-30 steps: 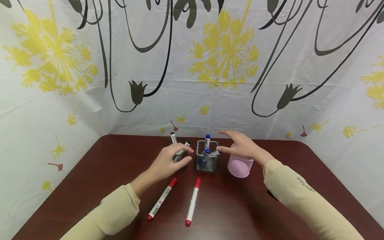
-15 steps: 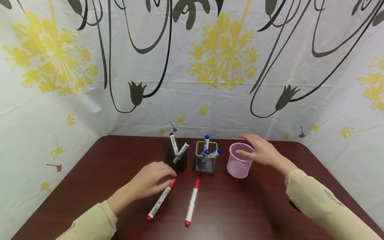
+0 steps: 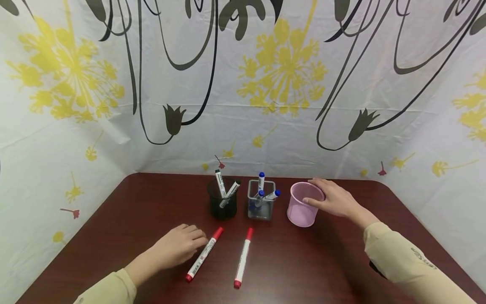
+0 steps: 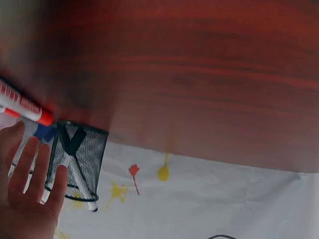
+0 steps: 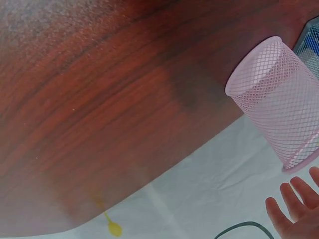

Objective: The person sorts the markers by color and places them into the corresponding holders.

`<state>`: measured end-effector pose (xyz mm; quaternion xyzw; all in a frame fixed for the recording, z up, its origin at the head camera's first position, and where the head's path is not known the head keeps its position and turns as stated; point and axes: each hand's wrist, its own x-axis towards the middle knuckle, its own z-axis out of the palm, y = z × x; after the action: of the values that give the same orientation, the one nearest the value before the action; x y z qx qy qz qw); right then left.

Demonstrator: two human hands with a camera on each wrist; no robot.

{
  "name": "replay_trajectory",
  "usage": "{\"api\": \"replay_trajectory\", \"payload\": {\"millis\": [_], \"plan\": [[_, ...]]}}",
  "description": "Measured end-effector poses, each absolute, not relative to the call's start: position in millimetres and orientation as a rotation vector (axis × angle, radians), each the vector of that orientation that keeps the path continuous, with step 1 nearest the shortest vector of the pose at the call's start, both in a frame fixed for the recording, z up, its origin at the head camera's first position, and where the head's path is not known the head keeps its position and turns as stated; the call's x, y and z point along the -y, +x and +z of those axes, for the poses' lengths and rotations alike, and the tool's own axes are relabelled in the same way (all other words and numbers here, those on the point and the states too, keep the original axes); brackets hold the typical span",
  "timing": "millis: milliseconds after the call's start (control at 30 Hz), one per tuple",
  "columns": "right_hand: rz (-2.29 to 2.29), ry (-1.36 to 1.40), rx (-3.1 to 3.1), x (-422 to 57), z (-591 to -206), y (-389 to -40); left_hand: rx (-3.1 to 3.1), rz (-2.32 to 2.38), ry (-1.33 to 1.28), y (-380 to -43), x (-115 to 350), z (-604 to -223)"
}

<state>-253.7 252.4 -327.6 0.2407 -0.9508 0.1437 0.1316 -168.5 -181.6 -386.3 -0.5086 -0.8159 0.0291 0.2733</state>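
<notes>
A pink mesh pen cup stands upright at the right of the row. My right hand is at its right side, thumb overlapping the rim in the head view; in the right wrist view the fingers stretch straight beside the rim. Low over the table, my left hand has loosely bent fingers, their tips beside a red-capped marker. This marker lies slanted, and the left wrist view shows it above the spread left fingers. Another red-capped marker lies to its right.
Left in the row, a round black mesh cup holds black-capped markers. Between it and the pink cup, a square grey mesh holder contains blue-capped markers. The dark red table ends at a patterned cloth.
My left hand has drawn back from near the black cup, down and left to the red-capped marker. My right hand has moved right, from above the pink cup to its right rim.
</notes>
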Motion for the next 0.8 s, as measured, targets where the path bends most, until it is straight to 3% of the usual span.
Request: {"api": "replay_trajectory", "payload": {"millis": [800], "plan": [[0.447,0.693,2.791,-256,-335,-253,2.037,0.161,-1.632,-154,163,-406]]}}
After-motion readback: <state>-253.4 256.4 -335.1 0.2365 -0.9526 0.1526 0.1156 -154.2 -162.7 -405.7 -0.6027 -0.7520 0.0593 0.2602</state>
